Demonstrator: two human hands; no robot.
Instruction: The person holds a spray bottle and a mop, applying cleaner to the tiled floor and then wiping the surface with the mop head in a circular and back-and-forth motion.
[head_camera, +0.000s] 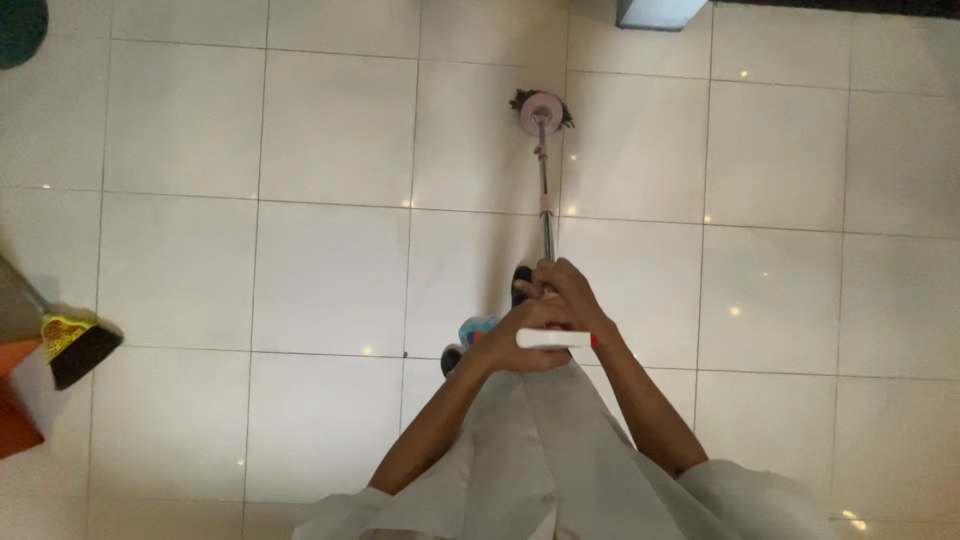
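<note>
Below my view, both hands, left hand (515, 345) and right hand (568, 295), were clamped together on the thin metal mop pole (545, 205), its round pink mop head (542, 112) resting well ahead on the glossy white tiled floor (300, 270). I judged the wet-looking tiles could let my feet slip, or the pole twist loose.

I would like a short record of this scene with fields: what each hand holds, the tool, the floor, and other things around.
left hand: left hand grips the top of the mop handle, near its white end piece
right hand: right hand wraps the mop handle just ahead of the left
tool: round mop head with dark fringe, resting on the floor, away from the person
floor: glossy pale tiled floor with small light reflections
left edge: broom with dark bristles and a yellow band
clothing: pale garment; feet partly hidden under the hands
</note>
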